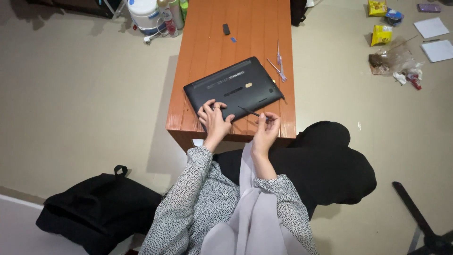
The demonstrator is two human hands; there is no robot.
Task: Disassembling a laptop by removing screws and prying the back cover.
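The stiff, smooth laptop (234, 88) is pressed flat under the spread left hand (213, 118); a thin, light screwdriver (249, 111), just beside it, is pinched by the right hand (267, 126).

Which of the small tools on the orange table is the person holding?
The thin dark screwdriver in the right hand, its tip over the upturned black laptop. The clear-handled tools lie untouched beside the laptop's far right corner.

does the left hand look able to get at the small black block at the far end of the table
Probably not without leaning. The left hand rests on the near edge of the laptop, while the black block lies far up the table. Nothing blocks the way; it is only the stretch across the laptop.
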